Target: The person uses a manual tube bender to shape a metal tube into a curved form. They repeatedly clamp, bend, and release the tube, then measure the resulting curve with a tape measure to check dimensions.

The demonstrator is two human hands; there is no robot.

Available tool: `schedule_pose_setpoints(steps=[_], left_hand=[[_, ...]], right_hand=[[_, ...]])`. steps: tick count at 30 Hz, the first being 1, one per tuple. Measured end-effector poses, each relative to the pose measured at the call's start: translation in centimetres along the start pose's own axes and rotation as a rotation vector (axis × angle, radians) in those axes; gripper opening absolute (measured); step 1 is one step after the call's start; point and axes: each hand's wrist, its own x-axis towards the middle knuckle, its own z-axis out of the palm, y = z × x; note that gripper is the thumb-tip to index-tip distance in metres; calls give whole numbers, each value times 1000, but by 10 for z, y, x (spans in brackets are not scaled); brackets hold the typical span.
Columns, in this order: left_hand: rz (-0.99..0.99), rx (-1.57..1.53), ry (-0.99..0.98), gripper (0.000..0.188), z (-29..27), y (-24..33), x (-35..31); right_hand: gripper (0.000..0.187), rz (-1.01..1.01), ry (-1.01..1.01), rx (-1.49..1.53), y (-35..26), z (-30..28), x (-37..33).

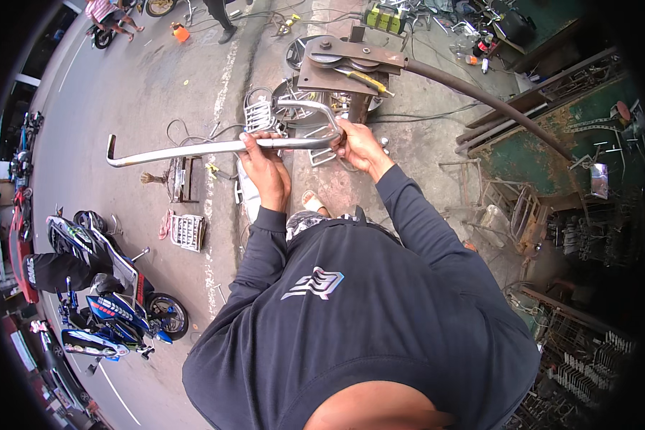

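Left hand [266, 172] wrapped around straight run of bent metal tube [201, 150], centre to centre-left of frame, right hand [362, 149] closed on its curved end; if left grip loosens, the long overhanging side could dip or twist. Lifted carelessly, the curved end could knock the pulley-topped steel stand [319, 77], upper centre, and get scratched.

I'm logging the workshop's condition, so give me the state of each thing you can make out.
Metal tube: bent, held up in both hands
Left hand: closed on the tube's straight length
Right hand: closed on the tube near its bend
Yellow tool: lying on the steel plate
Steel plate: raised on a post
Rusty bar: extended to the right
Blue motorcycle: parked, riderless
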Motion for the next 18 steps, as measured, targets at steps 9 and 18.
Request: schedule_pose_setpoints(steps=[9, 18], left_hand=[[-224, 7, 212, 14, -117, -2, -40], [-783, 101, -286, 43, -57, -44, -164]], right_hand=[[42, -239, -58, -177, 37, -50, -104], [32, -499, -41, -118, -92, -104, -116]])
